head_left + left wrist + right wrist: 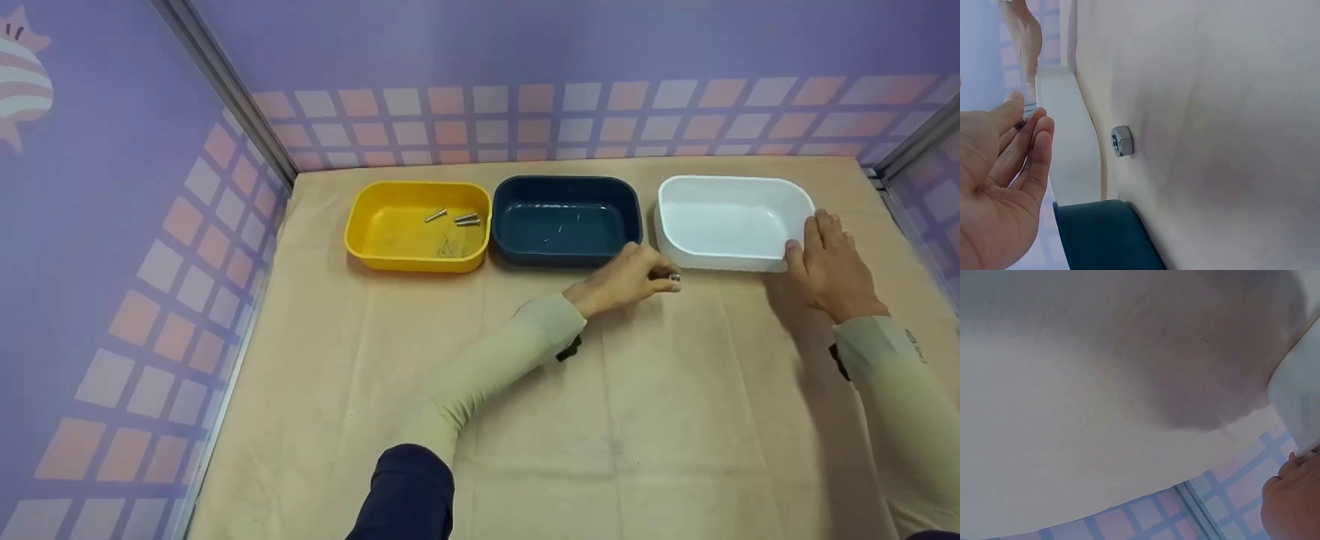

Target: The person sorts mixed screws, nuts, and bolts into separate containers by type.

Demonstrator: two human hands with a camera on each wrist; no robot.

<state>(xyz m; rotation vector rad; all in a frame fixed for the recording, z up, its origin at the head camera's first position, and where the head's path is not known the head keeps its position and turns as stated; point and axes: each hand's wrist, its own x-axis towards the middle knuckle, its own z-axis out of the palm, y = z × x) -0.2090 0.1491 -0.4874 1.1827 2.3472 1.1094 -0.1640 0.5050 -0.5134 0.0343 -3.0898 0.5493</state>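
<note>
Table (pixel 637 420) carries three tubs along its far edge. Right hand (pixel 829 266) lies with straight fingers against the white tub (pixel 731 221), steadying it. Left hand (pixel 626 279) pinches something small, unclear, by its near-left corner; a hex nut (pixel 1121 140) lies just beside.

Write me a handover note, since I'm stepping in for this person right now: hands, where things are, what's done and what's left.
Left hand: fingers pinch a small metal piece at the tips, just in front of the gap between the dark blue bin and the white bin.
Right hand: rests against the white bin's right end, fingers straight.
A hex nut lies loose on the cloth by the white bin.
Done: the yellow bin holds a few metal bolts; the dark blue bin shows only small specks.
Left: the white bin looks empty; the pinched piece and the loose nut are in no bin yet.
</note>
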